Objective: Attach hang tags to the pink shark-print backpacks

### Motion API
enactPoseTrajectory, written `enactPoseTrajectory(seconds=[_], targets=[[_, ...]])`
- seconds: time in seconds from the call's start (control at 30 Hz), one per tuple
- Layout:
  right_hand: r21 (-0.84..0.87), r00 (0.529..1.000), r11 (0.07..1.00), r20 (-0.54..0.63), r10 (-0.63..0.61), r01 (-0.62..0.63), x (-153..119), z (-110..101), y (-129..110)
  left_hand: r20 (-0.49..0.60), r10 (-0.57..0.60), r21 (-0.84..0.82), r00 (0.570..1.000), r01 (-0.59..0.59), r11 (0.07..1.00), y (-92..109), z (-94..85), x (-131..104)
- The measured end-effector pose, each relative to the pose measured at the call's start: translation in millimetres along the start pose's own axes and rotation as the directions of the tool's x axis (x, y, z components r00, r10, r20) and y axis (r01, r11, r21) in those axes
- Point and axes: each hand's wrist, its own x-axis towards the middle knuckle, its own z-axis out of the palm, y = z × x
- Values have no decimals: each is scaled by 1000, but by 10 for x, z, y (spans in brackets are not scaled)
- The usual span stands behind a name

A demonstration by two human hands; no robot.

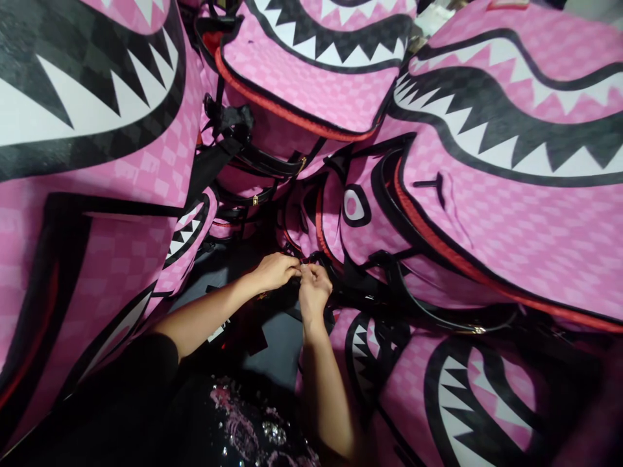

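Observation:
My left hand (276, 271) and my right hand (315, 283) meet at the middle of the view, fingertips pinched together. What lies between the fingers is too small and dark to name. Just beyond them is a pink checkered backpack (357, 243) with red zipper edging and an eye print. The hands are close to its lower edge, and I cannot tell whether they touch it. Beneath the hands lies a dark grey surface (280, 366) with black tags (257, 340) on it.
Pink backpacks with shark-mouth prints crowd every side: a large one at left (121, 240), one at the back (311, 84), one at right (511, 194) and another at lower right (413, 383). Black straps (214, 165) hang between them.

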Motion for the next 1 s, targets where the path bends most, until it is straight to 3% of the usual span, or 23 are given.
enactPoseTrajectory(seconds=[0.2,0.4,0.53,0.83,1.0], targets=[[-44,998,998,40,-40,42,29,-30,-39,31,4,-17,1000,-4,1000,19,-24,7],[-99,991,987,58,-124,129,46,-104,-62,-61,-79,41,995,82,996,127,-8,7],[-92,990,988,80,-113,121,57,-115,-33,-90,-85,69,992,91,993,161,33,-8],[-68,988,986,22,-153,155,56,-101,-114,-55,-71,12,996,72,997,191,31,-73],[-31,989,989,13,-144,145,55,-100,-99,-127,-132,38,983,138,990,242,12,-84]])
